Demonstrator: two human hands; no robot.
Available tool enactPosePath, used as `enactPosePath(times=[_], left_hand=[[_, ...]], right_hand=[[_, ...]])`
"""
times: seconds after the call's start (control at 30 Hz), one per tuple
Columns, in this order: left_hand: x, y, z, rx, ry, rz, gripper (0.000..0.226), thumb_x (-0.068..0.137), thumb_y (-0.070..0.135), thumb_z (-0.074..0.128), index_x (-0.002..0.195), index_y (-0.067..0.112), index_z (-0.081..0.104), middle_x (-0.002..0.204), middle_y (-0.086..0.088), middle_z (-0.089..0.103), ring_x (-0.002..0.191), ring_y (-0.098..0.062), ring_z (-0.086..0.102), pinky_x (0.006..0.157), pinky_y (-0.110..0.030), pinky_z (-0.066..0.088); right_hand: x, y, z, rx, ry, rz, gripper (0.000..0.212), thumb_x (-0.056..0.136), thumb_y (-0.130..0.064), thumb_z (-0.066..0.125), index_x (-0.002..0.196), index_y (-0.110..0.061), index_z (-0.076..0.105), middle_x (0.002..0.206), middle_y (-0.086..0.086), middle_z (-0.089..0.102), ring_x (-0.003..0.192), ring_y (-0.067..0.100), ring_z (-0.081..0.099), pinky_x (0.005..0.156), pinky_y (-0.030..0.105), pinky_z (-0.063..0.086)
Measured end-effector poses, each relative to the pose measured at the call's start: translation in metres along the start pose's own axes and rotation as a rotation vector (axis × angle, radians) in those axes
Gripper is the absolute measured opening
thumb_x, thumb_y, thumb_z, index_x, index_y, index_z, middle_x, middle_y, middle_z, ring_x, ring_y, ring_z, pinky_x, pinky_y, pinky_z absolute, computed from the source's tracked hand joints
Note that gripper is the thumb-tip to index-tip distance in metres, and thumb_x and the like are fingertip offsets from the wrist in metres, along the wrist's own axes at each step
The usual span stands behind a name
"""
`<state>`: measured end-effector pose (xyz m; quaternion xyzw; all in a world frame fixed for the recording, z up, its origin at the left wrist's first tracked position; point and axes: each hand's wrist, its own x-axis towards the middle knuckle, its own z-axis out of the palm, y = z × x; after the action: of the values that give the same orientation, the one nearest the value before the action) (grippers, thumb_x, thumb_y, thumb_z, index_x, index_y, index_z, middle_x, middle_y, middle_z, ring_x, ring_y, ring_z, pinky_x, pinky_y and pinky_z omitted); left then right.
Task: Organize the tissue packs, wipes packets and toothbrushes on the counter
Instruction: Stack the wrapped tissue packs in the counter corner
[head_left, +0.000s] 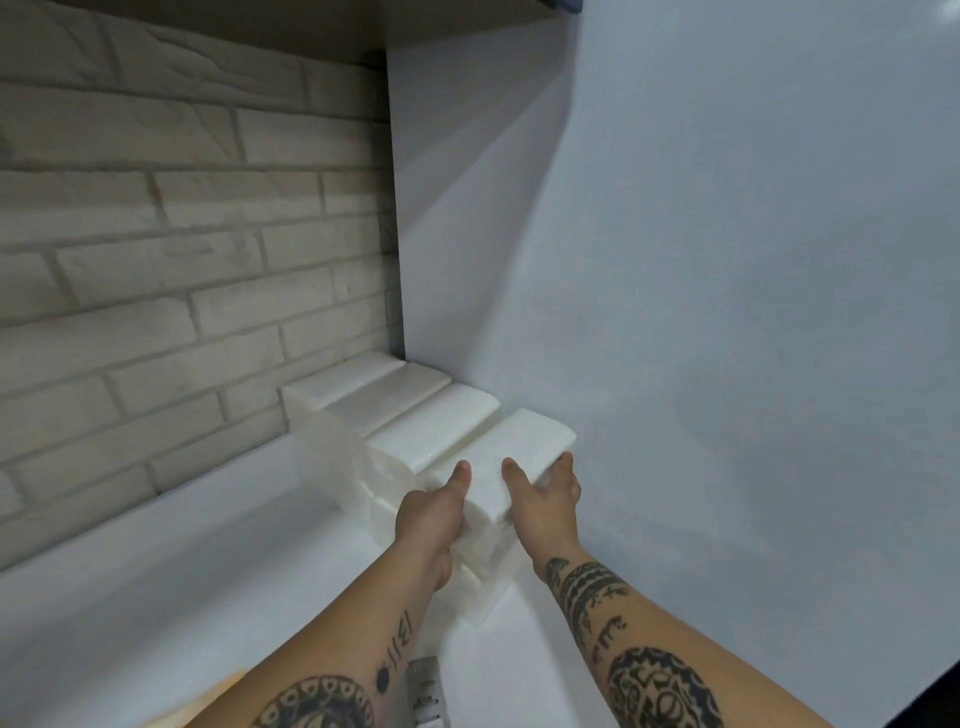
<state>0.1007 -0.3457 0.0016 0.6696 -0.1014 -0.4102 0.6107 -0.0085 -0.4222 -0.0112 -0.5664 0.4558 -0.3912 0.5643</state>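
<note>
White plastic-wrapped tissue pack sits on top of the near stack of white packs, close against the smooth white side panel on the right. Both hands are on it. The left hand has its thumb on top, and its grip closes round the pack's left edge. The right hand does the same on the right edge, with its fingers squeezed between pack and panel.

Behind it, a stepped row of matching white packs runs back to the pale brick wall.

The likely trouble is the near stack. Nothing props it on its left or near face, so a sideways or downward shove could slide the glossy packs across the white tabletop. The near end of the pack seems to overhang those below, so it may tip forward once released. Drawing the right fingers out of the tight gap could also drag the pack askew.
</note>
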Motion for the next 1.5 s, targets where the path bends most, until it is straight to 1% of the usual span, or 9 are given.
enactPosePath(times=[0.17,0.3,0.53,0.67,0.77,0.87,1.0,1.13,1.5], left_hand=[[0.004,-0.003,0.003,0.006,0.050,-0.009,0.073,0.094,0.058,0.063,0.142,0.003,0.052,0.127,-0.006,0.063,0.110,-0.025,0.059,0.091,-0.031,0.043],[0.001,0.002,0.005,0.024,0.145,-0.015,0.075,0.098,0.059,0.054,0.149,0.004,0.044,0.142,-0.010,0.057,0.126,-0.031,0.056,0.092,-0.032,0.042],[0.002,-0.001,-0.001,0.074,0.105,-0.038,0.091,0.095,0.074,0.040,0.158,0.009,0.031,0.156,-0.005,0.046,0.141,-0.028,0.046,0.107,-0.036,0.039],[-0.017,0.000,-0.027,0.023,0.041,-0.084,0.068,0.100,0.068,0.037,0.143,0.016,0.049,0.135,0.003,0.058,0.124,-0.024,0.054,0.109,-0.038,0.040],[-0.040,0.006,-0.068,0.042,0.022,-0.088,0.036,0.105,0.051,0.045,0.124,0.021,0.051,0.098,0.009,0.055,0.095,-0.019,0.058,0.096,-0.039,0.049],[-0.061,0.012,-0.117,0.127,0.012,-0.031,0.040,0.103,0.042,0.053,0.135,0.018,0.053,0.112,0.003,0.059,0.105,-0.023,0.062,0.078,-0.034,0.049],[-0.099,0.012,-0.198,0.213,0.038,0.078,0.013,0.099,0.029,0.055,0.104,0.023,0.065,0.109,-0.001,0.068,0.086,-0.020,0.063,0.072,-0.031,0.045],[-0.146,0.000,-0.291,0.275,0.167,0.155,0.019,0.097,0.021,0.054,0.105,0.013,0.069,0.101,-0.004,0.070,0.078,-0.020,0.064,0.068,-0.028,0.043],[-0.314,-0.078,-0.530,0.410,0.502,0.175,0.019,0.102,0.025,0.057,0.101,0.010,0.070,0.092,0.001,0.075,0.069,-0.019,0.064,0.056,-0.024,0.046]], right_hand=[[0.006,0.004,0.006,-0.039,-0.045,0.017,0.105,0.095,-0.057,0.063,0.166,-0.023,-0.007,0.172,-0.005,-0.005,0.157,0.023,0.018,0.126,0.047,0.025],[0.010,0.004,0.017,-0.105,-0.092,0.006,0.103,0.098,-0.059,0.057,0.165,-0.020,-0.012,0.173,-0.003,-0.012,0.160,0.018,0.003,0.129,0.045,0.014],[0.017,0.006,0.022,-0.152,-0.096,0.048,0.104,0.098,-0.063,0.053,0.164,-0.020,-0.015,0.173,-0.003,-0.014,0.160,0.021,0.004,0.129,0.048,0.014],[0.009,-0.002,0.022,-0.164,-0.075,0.075,0.101,0.098,-0.069,0.047,0.164,-0.020,-0.012,0.173,-0.004,-0.013,0.160,0.023,0.007,0.128,0.050,0.015],[-0.013,-0.016,0.027,-0.222,0.032,-0.003,0.090,0.101,-0.060,0.048,0.166,-0.016,0.004,0.173,0.001,-0.002,0.158,0.030,0.016,0.127,0.051,0.018],[-0.050,-0.035,0.039,-0.337,0.087,-0.207,0.065,0.102,-0.035,0.057,0.159,-0.017,0.033,0.169,0.004,0.019,0.155,0.027,0.020,0.126,0.051,0.021],[-0.116,-0.045,0.083,-0.470,-0.082,-0.420,0.031,0.097,-0.023,0.060,0.127,-0.026,0.064,0.151,-0.001,0.046,0.142,0.022,0.039,0.121,0.052,0.028],[-0.198,-0.040,0.148,-0.514,-0.299,-0.504,0.019,0.093,-0.018,0.064,0.108,-0.031,0.067,0.129,-0.001,0.059,0.130,0.024,0.052,0.116,0.052,0.035],[-0.426,0.016,0.281,-0.570,-0.831,-0.528,0.022,0.092,-0.020,0.066,0.106,-0.037,0.064,0.110,-0.018,0.057,0.118,0.016,0.058,0.113,0.052,0.039]])
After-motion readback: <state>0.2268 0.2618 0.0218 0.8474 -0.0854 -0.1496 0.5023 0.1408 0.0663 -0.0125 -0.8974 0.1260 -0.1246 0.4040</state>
